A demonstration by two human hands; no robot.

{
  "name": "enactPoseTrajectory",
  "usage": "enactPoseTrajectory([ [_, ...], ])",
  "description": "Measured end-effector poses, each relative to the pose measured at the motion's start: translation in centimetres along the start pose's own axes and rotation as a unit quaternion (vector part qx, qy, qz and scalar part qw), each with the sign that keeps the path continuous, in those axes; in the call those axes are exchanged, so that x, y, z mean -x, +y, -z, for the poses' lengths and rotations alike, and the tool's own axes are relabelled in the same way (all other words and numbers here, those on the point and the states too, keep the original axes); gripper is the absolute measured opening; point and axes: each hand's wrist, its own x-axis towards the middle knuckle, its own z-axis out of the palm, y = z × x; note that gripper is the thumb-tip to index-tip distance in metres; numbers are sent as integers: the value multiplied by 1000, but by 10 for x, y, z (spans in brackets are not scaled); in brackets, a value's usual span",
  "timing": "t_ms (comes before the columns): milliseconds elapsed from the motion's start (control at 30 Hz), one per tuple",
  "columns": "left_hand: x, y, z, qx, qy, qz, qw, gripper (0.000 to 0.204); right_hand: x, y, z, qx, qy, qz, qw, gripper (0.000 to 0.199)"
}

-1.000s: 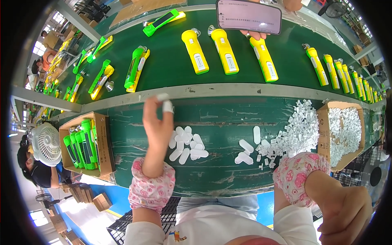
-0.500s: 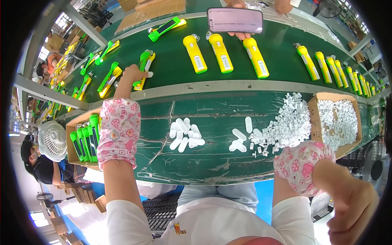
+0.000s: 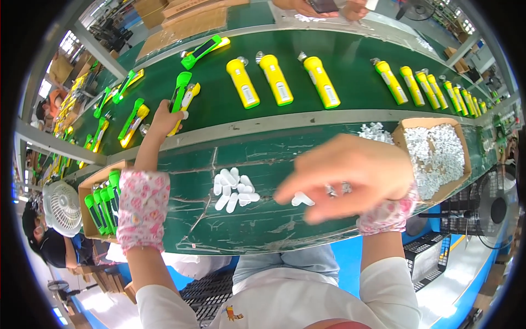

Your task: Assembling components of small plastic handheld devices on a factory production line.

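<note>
My left hand (image 3: 166,119) reaches over the rail and is closed on the near end of a yellow-and-green flashlight (image 3: 189,97). A green part with a dark panel (image 3: 179,90) lies along it, partly apart at the far end. Smeared by motion, my right hand (image 3: 350,170) hovers over the bench's right half, and its fingers cannot be read. It hides much of the pile of small clear-white plastic pieces (image 3: 376,132). Just by its fingertips lie a few white oval strips (image 3: 302,199). Another heap of white oval strips (image 3: 235,189) lies mid-bench.
Three yellow flashlights (image 3: 276,79) lie across the belt (image 3: 350,66), with several more to the right. A cardboard box (image 3: 466,159) of small pieces stands right; another box (image 3: 90,186) holds green parts at left. A metal rail (image 3: 257,125) divides belt from bench. Across the belt, a person's hands hold a phone (image 3: 323,5).
My right hand has swung from the lower right, off the bench, to over the small pieces. My left hand stays on the flashlight. The other person's phone has drawn back from the belt.
</note>
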Motion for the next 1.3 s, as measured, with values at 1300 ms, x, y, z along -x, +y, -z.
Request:
enactPoseTrajectory([
  [1300, 178, 64, -216, 699, -373, 102, 602, 57, 116, 100, -72, 288, 152, -236, 916, 37],
])
